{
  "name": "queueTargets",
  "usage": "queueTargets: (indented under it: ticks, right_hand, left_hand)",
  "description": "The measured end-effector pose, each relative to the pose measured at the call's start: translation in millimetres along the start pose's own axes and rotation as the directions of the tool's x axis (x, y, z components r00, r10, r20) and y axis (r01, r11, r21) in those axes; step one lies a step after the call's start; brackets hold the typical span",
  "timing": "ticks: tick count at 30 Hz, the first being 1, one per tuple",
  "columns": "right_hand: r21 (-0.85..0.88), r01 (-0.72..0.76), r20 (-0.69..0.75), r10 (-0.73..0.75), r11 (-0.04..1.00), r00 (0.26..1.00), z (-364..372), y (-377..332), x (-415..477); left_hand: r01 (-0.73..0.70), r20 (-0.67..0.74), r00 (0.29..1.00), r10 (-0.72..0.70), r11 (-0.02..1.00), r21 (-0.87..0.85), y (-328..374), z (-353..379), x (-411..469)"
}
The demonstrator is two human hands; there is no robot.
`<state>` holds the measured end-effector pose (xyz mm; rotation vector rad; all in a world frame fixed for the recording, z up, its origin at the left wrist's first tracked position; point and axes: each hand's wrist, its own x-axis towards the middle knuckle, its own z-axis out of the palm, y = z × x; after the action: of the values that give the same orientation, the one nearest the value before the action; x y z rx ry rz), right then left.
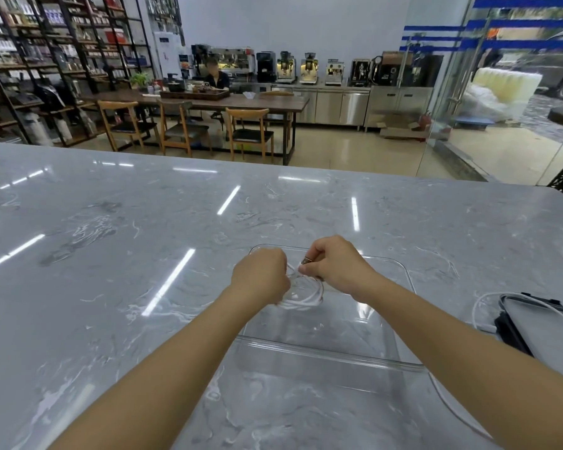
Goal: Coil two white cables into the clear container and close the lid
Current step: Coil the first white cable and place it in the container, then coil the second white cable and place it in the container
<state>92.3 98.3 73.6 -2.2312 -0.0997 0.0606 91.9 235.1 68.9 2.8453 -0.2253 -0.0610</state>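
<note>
A clear rectangular container [400, 274] stands on the marble counter in front of me. Over its far half both hands hold a coiled white cable [303, 300]. My left hand [260, 277] grips the left side of the coil. My right hand [335, 264] pinches the cable's end, where a small metal plug shows between the fingers. The coil hangs down into the container. A second white cable [481, 306] lies loose on the counter to the right, and runs under my right forearm. The container's lid [546, 332], clear with a dark rim, lies flat at the right edge.
The grey marble counter [111, 254] spreads wide to the left and ahead. Beyond its far edge are a wooden table with chairs [189, 125], a seated person, shelves and coffee machines. A glass wall is at the right.
</note>
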Motion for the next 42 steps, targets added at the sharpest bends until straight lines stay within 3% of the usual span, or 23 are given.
queueTargets:
  ticks: [7,11,14,25,30,35,39,42]
  right_hand:
    - [-0.165,-0.004,0.090,0.020,0.986,0.996,15,5,15]
    - [-0.280,0.027,0.146,0.015,0.960,0.989,29,13,21]
    - [-0.391,0.055,0.169,0.013,0.919,0.985,36,21,23]
    - [-0.446,0.153,0.297,-0.016,0.882,0.955,32,18,12]
    - [-0.449,0.197,0.315,-0.051,0.871,0.948,10,6,-3]
    - [-0.479,0.192,0.221,-0.094,0.857,0.971,-33,5,-26]
    - [-0.405,0.123,0.006,-0.132,0.906,0.991,-83,22,-50]
    - [-0.399,0.055,-0.129,-0.116,0.915,0.985,-122,52,-72]
  left_hand:
    - [-0.076,0.000,0.997,0.079,0.959,0.275,-2,17,8]
    - [-0.135,0.115,0.989,0.097,0.914,0.382,-2,23,13]
    - [-0.175,0.219,0.971,0.092,0.902,0.395,-2,28,15]
    - [-0.205,0.215,0.968,0.128,0.897,0.391,-4,29,21]
    - [-0.205,0.278,0.955,0.106,0.912,0.354,1,7,29]
    - [-0.210,0.063,0.978,0.201,0.950,0.229,36,-23,26]
    - [-0.308,-0.145,0.938,0.314,0.949,0.062,88,-30,16]
    - [-0.361,-0.214,0.910,0.356,0.932,0.018,135,-20,7]
